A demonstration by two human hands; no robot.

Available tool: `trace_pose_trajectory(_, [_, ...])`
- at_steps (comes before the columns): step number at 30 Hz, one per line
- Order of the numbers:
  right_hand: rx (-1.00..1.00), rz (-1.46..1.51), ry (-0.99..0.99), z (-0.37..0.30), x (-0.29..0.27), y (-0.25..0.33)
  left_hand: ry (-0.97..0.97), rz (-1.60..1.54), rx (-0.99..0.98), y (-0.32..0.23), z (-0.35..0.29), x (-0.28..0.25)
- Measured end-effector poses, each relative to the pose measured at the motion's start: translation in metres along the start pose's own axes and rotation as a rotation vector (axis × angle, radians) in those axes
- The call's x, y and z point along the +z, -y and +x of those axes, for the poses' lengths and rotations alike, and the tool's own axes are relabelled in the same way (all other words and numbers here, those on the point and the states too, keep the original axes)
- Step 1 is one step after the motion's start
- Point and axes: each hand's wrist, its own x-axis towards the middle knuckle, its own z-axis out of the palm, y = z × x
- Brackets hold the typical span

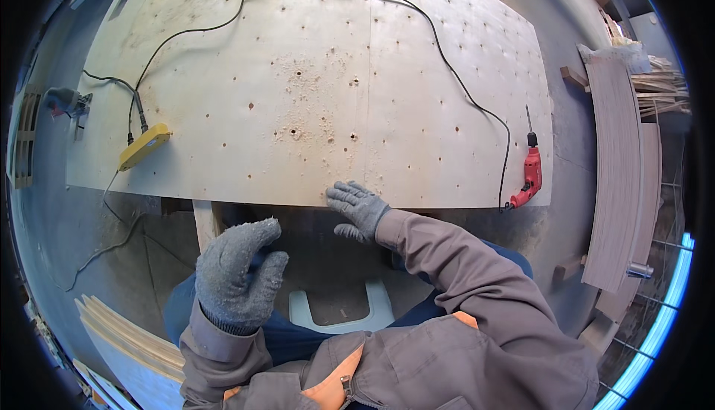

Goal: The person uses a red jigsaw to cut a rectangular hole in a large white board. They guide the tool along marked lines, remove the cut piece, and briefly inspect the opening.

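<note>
Left hand: gloved left hand [240,276] raised in front of the near edge, thumb apart from the fingers; nothing in it
Right hand: gloved right hand [359,209] at the desk's near edge, fingers stretched out and thumb spread; it grasps nothing; whether the fingertips press the surface, I cannot tell
Desk: pale desk [432,164] pitted with small holes; wood shavings [325,123] scattered across its middle, just beyond the right hand
Drill: red drill [532,168] lying near the right edge, bit pointing away from the person
Power: yellow power strip [145,147] at the left; black cord [201,31] looping across the far side
Right side: long boards [614,172] beside the desk
</note>
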Motion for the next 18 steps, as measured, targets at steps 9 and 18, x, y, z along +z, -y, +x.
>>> trace_pose_trajectory(9, [-0.094, 0.087, 0.069, -0.025, 0.015, 0.078, -0.042, 0.056, 0.101, -0.01, -0.017, -0.007])
trace_pose_trajectory(18, [0.26, -0.305, -0.258, 0.133, -0.102, -0.076, 0.031, 0.09, -0.06, 0.001, -0.033, -0.041])
